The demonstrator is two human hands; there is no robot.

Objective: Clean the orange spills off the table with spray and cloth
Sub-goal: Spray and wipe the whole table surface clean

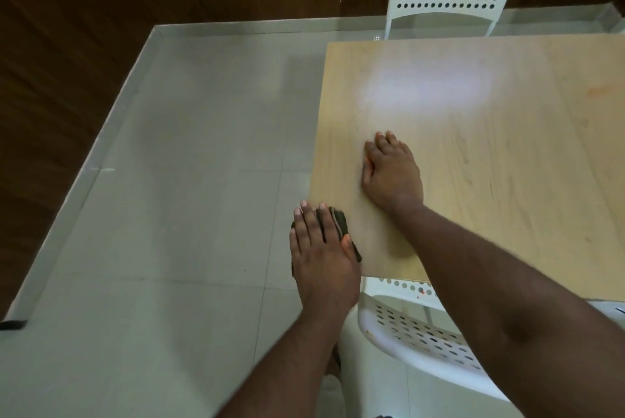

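Both hands flat, fingers straight: left hand [321, 248] presses cloth [342, 222] at table [507, 147] edge, right hand [392, 171] on top.

Both forearms are bare, with no sleeves, watch or rings showing. The left hand [321, 248] and right hand [392, 171] have short, pale fingernails on their fingers [306, 214].
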